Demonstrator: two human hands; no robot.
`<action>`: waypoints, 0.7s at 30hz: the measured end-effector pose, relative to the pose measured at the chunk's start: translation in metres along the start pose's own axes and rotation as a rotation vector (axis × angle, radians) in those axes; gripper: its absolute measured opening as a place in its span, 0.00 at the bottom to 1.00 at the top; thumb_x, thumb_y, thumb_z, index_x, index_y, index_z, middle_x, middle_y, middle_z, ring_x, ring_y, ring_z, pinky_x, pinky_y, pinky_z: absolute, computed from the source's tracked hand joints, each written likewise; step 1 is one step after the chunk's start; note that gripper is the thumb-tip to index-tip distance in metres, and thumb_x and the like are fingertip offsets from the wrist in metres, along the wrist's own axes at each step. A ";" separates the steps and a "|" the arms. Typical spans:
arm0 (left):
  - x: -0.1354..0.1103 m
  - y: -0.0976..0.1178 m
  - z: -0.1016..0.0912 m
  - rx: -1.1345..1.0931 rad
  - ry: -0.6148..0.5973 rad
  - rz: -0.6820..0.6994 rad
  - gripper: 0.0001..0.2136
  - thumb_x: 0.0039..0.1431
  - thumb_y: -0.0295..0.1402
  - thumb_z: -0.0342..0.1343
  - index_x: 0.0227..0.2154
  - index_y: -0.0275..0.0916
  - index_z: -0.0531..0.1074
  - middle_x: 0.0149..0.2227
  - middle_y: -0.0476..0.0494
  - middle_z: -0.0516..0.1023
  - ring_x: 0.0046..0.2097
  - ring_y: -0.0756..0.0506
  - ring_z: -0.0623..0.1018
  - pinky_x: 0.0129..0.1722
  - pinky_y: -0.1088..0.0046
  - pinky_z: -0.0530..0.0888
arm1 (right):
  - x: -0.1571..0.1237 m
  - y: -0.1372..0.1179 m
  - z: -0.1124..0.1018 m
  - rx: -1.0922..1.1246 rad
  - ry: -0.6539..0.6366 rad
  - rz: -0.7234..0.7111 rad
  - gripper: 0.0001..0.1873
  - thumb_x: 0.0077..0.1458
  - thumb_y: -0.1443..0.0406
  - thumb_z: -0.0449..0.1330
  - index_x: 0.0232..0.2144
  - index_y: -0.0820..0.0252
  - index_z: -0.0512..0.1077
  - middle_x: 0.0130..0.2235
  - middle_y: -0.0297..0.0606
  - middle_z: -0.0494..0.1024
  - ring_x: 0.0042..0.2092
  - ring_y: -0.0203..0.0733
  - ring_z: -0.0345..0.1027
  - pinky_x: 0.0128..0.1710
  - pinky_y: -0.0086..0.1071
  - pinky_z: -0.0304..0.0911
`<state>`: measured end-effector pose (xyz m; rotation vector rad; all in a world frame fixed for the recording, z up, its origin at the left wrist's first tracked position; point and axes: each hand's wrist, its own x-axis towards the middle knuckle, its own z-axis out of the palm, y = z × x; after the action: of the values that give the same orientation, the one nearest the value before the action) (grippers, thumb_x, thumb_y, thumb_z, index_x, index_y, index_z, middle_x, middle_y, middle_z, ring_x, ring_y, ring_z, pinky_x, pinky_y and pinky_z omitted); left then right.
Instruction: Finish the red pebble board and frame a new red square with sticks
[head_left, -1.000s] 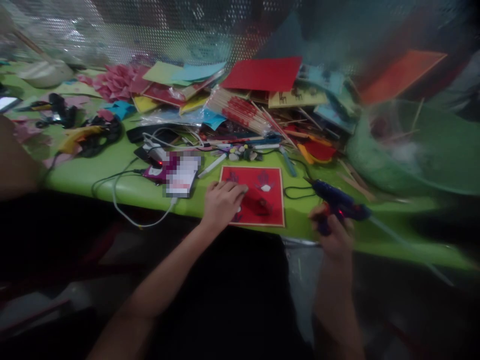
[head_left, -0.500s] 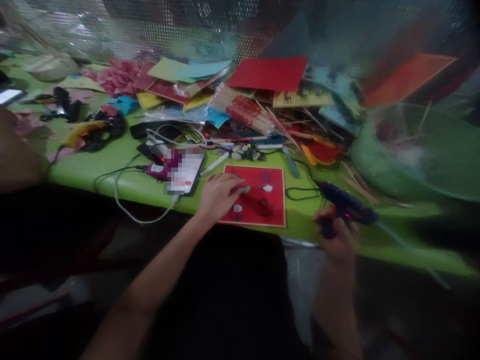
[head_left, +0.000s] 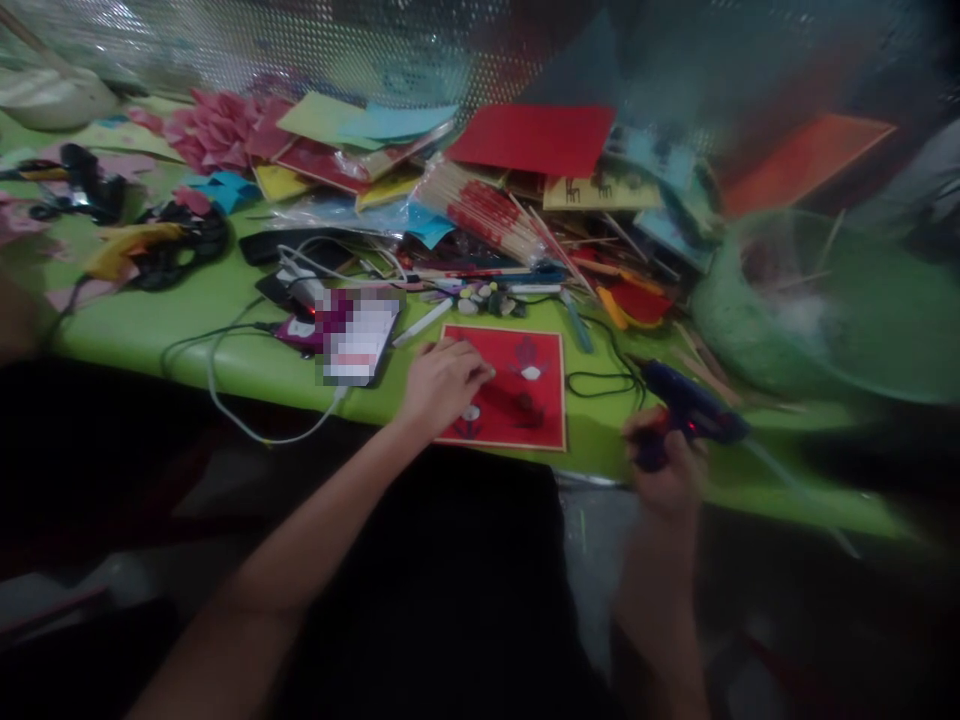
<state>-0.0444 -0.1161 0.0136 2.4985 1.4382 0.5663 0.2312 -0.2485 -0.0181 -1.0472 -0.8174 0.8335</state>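
Note:
My left hand [head_left: 448, 380] rests over the left part of a red card [head_left: 546, 427] with a pale border. Its thumb and fingertips are pinched together above the card, and whatever they may hold is hidden. Dark plant-like shapes with white round spots mark the card. Off to the card's right, my right hand [head_left: 667, 465] is wrapped round the handle of a dark blue glue gun [head_left: 694, 402]. A red light glows on the gun, its nozzle points up and left, and a clear glue stick [head_left: 802, 492] juts from its rear.
Small pebbles [head_left: 487, 298] and a white pen [head_left: 424, 322] lie behind the card. A phone [head_left: 367, 340] with cables is at left. Coloured paper [head_left: 534, 138] and bundled sticks [head_left: 480, 215] pile up at the back. A green basin [head_left: 862, 330] stands at right.
The view has shifted slightly. A small pale greenish piece at my left fingertips earlier no longer shows. My right hand keeps the glue gun in nearly the same pose.

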 end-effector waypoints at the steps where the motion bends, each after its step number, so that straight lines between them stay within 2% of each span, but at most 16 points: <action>1: 0.000 0.001 0.000 0.009 -0.008 0.008 0.07 0.63 0.33 0.59 0.30 0.42 0.79 0.39 0.45 0.83 0.45 0.41 0.77 0.48 0.60 0.65 | 0.001 0.001 0.000 -0.001 0.004 -0.002 0.15 0.54 0.52 0.65 0.34 0.58 0.78 0.31 0.38 0.77 0.27 0.36 0.68 0.19 0.27 0.57; 5: -0.001 0.003 0.001 0.031 -0.009 0.010 0.06 0.64 0.33 0.57 0.33 0.42 0.78 0.41 0.44 0.83 0.47 0.40 0.77 0.52 0.59 0.65 | 0.003 -0.001 0.004 0.017 0.035 0.025 0.17 0.52 0.51 0.66 0.34 0.58 0.77 0.29 0.36 0.77 0.26 0.36 0.68 0.20 0.26 0.58; 7: -0.002 0.001 0.001 0.004 0.000 -0.038 0.06 0.65 0.35 0.58 0.39 0.42 0.78 0.42 0.43 0.83 0.48 0.38 0.78 0.53 0.58 0.65 | 0.002 -0.007 0.005 0.013 0.046 0.046 0.19 0.52 0.50 0.66 0.35 0.59 0.77 0.29 0.37 0.77 0.27 0.36 0.69 0.21 0.27 0.58; 11: -0.012 -0.007 -0.002 -0.086 0.065 -0.126 0.16 0.65 0.40 0.57 0.53 0.43 0.73 0.45 0.41 0.83 0.52 0.36 0.77 0.54 0.57 0.66 | -0.002 -0.029 0.002 -0.056 0.113 0.041 0.21 0.55 0.48 0.62 0.37 0.60 0.77 0.30 0.37 0.79 0.25 0.35 0.67 0.22 0.28 0.59; 16: -0.033 -0.028 -0.008 -0.176 0.201 -0.114 0.14 0.64 0.39 0.56 0.51 0.44 0.74 0.44 0.43 0.82 0.50 0.37 0.79 0.54 0.58 0.68 | -0.005 -0.050 -0.025 -0.288 0.290 0.057 0.21 0.55 0.46 0.60 0.34 0.58 0.76 0.31 0.38 0.80 0.25 0.35 0.66 0.25 0.30 0.61; 21: -0.049 -0.044 -0.007 -0.214 0.254 -0.076 0.13 0.65 0.40 0.55 0.49 0.44 0.74 0.44 0.42 0.82 0.48 0.36 0.80 0.53 0.56 0.69 | 0.000 -0.050 -0.055 -0.531 0.459 0.144 0.26 0.48 0.42 0.62 0.29 0.58 0.75 0.28 0.38 0.79 0.27 0.38 0.68 0.29 0.32 0.64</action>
<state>-0.1039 -0.1361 -0.0070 2.2593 1.4611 0.9959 0.2882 -0.2835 0.0138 -1.7080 -0.5808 0.4636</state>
